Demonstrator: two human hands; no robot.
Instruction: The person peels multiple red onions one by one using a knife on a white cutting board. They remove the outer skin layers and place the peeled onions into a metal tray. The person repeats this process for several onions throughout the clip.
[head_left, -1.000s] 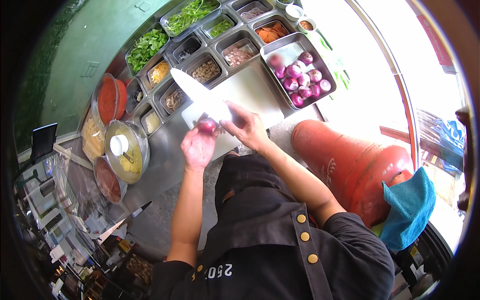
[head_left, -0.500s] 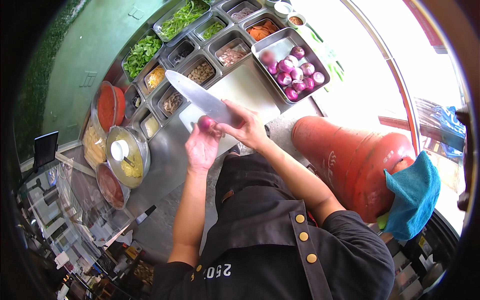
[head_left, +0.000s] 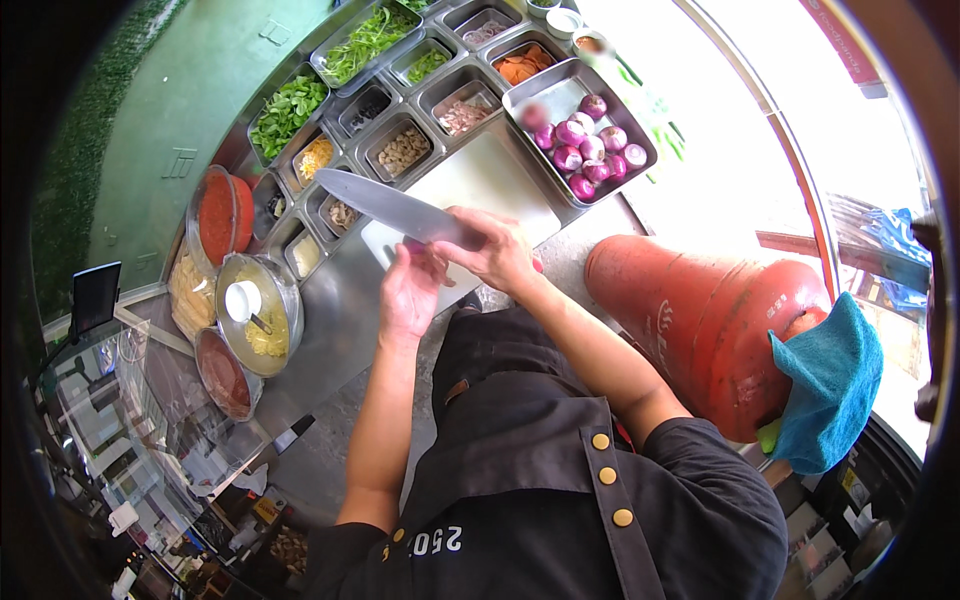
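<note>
My right hand (head_left: 497,252) grips a large kitchen knife (head_left: 395,207), its broad blade pointing to the far left above the cutting board. The knife's handle is mostly covered by that hand. In my left hand (head_left: 408,298) is a small red onion (head_left: 414,243), largely hidden by the blade and fingers. My right thumb reaches across close to the onion, and both hands are close together over the near edge of the white cutting board (head_left: 495,185). A metal tray (head_left: 578,195) of several whole red onions (head_left: 592,148) stands beyond the board at the right.
Metal pans of leafy greens (head_left: 287,112), mushrooms (head_left: 402,150), sliced meat (head_left: 465,115) and carrot slices (head_left: 524,64) line the counter's far side. Covered bowls (head_left: 258,310) stand at the left. A red gas cylinder (head_left: 690,325) with a blue cloth (head_left: 830,385) is on the right.
The knife blade has tilted flatter and come down over the onion, which is now mostly hidden. My left hand has shifted slightly right and its fingers have turned inward.
</note>
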